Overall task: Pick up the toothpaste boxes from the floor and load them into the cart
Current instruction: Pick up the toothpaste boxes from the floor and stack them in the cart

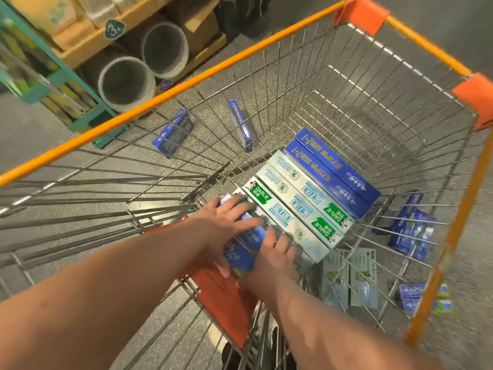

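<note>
1. A wire-mesh shopping cart with an orange rim (170, 89) stands on a speckled grey floor (32, 134). Both bare arms reach down into it.
2. The left hand (232, 217) lies on a blue-and-white toothpaste box (241, 256) at the near left of the cart's bottom. Its grip is loose, with the fingers spread straight across the box top.
3. The right hand (276, 249) touches the same box's right side. Blur hides whether its grip closes round the box.
4. Beside that box, in one row on the cart's bottom, lie three white-and-green toothpaste boxes (298, 209), then two dark blue toothpaste boxes (333, 172).
5. Through the wire, more boxes show on the floor outside:
   - blue boxes to the left (173, 132)
   - a blue heap to the right (410, 228)
   - pale green boxes (349, 279) near the right wrist
6. Two grey tubes (125, 81) lie under a green rack at the upper left.
</note>
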Demonstrator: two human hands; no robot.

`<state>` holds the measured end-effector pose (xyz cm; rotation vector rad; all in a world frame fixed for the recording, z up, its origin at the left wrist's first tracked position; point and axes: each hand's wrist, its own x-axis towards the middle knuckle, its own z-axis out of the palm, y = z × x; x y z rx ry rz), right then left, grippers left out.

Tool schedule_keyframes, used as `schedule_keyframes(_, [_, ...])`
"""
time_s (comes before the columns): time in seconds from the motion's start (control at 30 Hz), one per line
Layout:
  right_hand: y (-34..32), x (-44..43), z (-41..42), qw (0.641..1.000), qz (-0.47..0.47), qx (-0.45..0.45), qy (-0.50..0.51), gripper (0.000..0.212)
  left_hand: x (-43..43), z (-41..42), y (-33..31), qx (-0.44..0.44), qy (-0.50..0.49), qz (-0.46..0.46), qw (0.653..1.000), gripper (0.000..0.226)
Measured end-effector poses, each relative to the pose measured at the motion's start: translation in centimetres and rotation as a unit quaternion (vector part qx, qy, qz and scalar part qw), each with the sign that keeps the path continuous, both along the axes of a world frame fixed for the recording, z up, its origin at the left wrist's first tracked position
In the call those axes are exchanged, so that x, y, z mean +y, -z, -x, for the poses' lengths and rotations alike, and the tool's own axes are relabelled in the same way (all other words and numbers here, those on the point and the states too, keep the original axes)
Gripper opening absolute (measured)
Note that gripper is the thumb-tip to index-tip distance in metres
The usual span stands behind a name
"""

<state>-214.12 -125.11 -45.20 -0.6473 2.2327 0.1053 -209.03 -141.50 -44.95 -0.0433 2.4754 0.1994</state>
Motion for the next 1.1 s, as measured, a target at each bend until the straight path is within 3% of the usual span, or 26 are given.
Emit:
schedule_keyframes(0.1, [-0.8, -0.4, 0.1, 0.995, 0.04, -0.049, 0.072, 0.12, -0.1, -0.8, 0.1, 0.016, -0.081, -0.027, 0.996, 0.104])
schedule_keyframes(0.2, [-0.8, -0.9, 0.5, 0.99, 0.053, -0.067, 0.112, 0.099, -0.1, -1.2, 0.5, 0.006, -0.123, -0.033, 0.992, 0.096])
schedule_keyframes(0.43, [-0.3, -0.8, 0.1, 0.993, 0.025, -0.068, 0.091, 0.092, -0.8, -0.7, 0.4, 0.035, -0.156, -0.046, 0.986, 0.069])
schedule_keyframes(0.87, [-1.7, -1.0, 0.6, 0.99, 0.016, -0.079, 0.117, 0.067, -0.8, 0.4, 0.7, 0.018, -0.1, -0.012, 0.995, 0.083])
schedule_keyframes(1.1, [-2.6, -1.1, 0.7, 0.99, 0.0, -0.082, 0.118, 0.07, -0.8, 0.5, 0.4, 0.006, -0.088, -0.001, 0.996, 0.081])
